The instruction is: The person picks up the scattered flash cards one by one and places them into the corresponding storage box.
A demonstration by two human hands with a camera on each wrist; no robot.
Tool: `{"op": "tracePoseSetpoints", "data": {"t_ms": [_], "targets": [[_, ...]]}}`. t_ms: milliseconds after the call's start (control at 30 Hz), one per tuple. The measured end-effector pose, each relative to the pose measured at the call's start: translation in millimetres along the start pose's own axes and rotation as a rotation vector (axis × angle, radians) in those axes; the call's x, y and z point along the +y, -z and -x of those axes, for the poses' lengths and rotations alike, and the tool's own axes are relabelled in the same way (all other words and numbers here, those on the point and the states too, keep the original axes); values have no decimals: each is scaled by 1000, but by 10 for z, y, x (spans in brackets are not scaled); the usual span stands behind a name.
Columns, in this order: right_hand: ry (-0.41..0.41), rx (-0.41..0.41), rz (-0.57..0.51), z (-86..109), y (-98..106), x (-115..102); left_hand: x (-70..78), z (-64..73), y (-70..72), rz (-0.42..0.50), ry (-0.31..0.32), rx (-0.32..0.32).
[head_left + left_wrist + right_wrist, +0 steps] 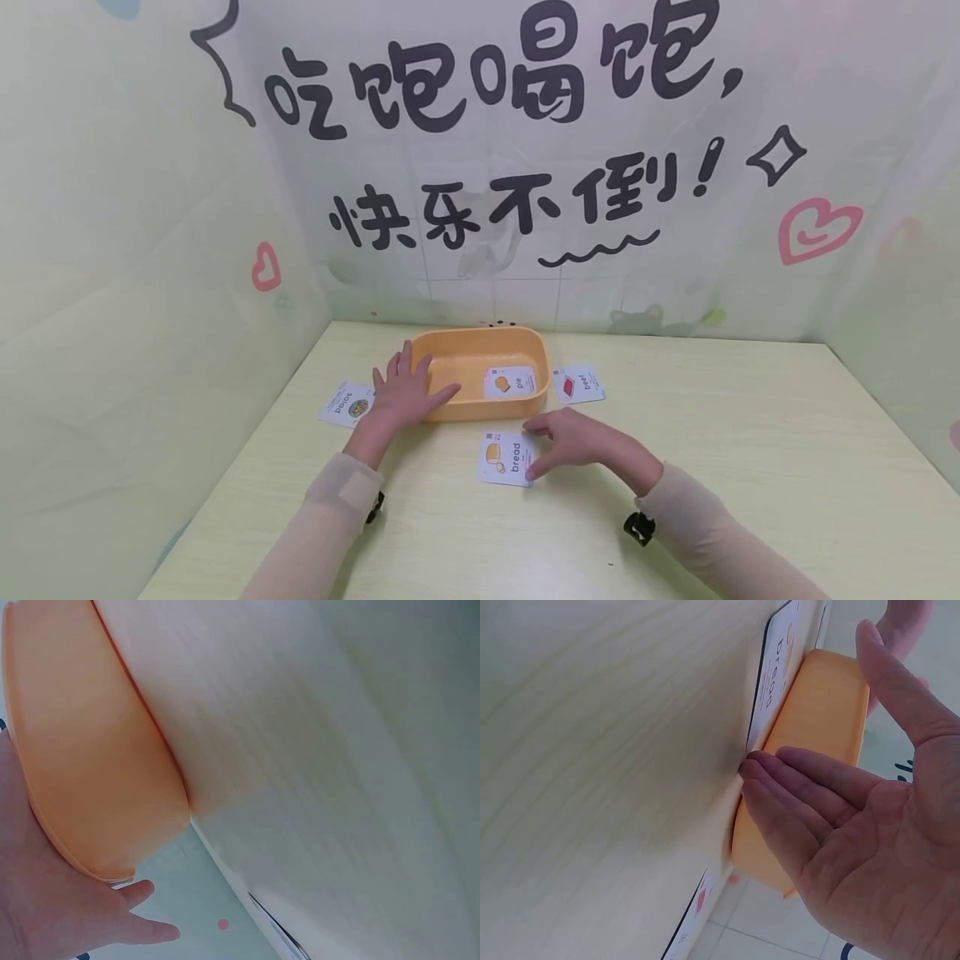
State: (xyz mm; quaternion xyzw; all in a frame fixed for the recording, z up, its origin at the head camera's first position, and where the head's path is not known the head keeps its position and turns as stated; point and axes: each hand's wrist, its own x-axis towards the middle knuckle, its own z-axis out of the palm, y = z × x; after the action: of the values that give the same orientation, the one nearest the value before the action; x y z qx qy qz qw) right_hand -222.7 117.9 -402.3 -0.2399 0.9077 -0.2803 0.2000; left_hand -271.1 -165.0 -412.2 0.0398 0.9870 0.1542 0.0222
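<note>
My left hand [405,392] lies over the left end of an orange plastic basket [480,409], its fingers spread at the rim and its thumb reaching across the front corner. In the left wrist view that hand is alongside the basket's outer wall [105,750]. A white "bread" card [495,471] with a loaf picture lies flat in front of the basket. At its right edge is my right hand [573,437], thumb and fingers apart. The right wrist view shows those fingers extended, with their tips near the card's edge. A "pie" card [517,382] lies inside the basket.
A "beef" card [581,385] lies just right of the basket. On the left, a "salad" card [345,404] is partly covered by my left hand. The pale wooden table [735,442] meets a printed wall sheet [450,292] behind the basket.
</note>
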Motion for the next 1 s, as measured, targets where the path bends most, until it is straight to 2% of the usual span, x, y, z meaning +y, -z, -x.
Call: {"op": "tracePoseSetpoints", "data": {"t_ms": [433, 1000], "targets": [[11, 2, 57, -5, -91, -23, 0, 10, 8, 6, 8, 4], [-73, 31, 149, -44, -172, -48, 2, 3, 2, 1, 5, 6]]}}
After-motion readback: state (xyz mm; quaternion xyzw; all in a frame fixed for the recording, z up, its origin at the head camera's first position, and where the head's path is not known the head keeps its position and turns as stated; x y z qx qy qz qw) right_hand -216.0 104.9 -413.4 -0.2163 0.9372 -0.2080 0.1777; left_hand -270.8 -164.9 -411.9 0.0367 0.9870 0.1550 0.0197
